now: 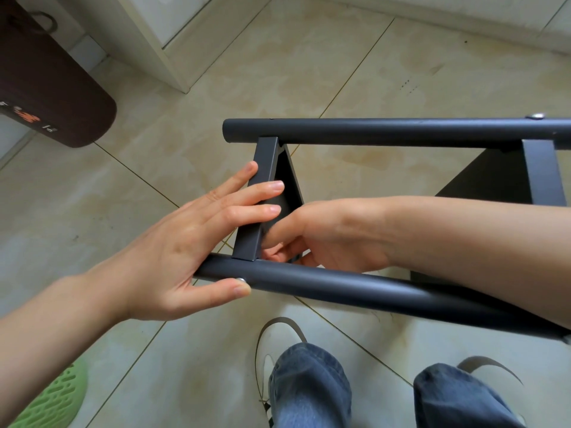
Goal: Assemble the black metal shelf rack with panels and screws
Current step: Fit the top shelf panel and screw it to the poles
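Left hand (185,245) steadies panel (258,199) — right hand (321,236) beneath

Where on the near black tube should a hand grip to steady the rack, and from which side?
Grip the near tube on its bare stretch right of the crossbar, wrapping down from above. It is round, lies roughly level, and is clear there, though the right hand reaches in just behind it.

I see a matte black rack (370,131) with silver screw heads (537,116), beige mottled floor tiles (278,72), blue jeans (309,387), a green perforated thing (58,400) near left, and a dark brown cushion (46,78) far left.
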Available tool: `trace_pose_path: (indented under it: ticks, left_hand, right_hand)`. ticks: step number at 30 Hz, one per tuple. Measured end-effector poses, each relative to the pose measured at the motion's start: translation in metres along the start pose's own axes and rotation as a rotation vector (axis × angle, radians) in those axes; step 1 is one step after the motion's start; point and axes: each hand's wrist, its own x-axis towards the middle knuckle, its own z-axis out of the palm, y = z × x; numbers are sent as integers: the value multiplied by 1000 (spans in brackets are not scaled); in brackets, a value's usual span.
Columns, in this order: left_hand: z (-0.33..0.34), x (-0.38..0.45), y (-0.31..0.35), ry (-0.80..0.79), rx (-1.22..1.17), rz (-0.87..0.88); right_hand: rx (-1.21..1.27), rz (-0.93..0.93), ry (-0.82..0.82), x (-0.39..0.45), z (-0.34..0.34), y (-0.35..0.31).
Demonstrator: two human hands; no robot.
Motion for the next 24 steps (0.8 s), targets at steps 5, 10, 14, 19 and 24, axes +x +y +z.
trace_pose_path:
  ticks: [5,10,14,19,24]
  left_hand:
    - [0,-1,0,8,-8,1]
    - [-1,0,1,-3,-4,2]
    - [-1,-1,0,-6,-1,-5]
    - [-1,-1,0,-4,-1,-7]
    - [-1,0,0,-3,-2,0]
  right_hand:
    - [-15,-22,23,3,4,2]
    - [3,3,15,1,2,1]
    - [28,-3,-2,0,2,0]
    - [46,-8,-2,-1,1,-2]
    - [-41,-13,83,4,5,2]
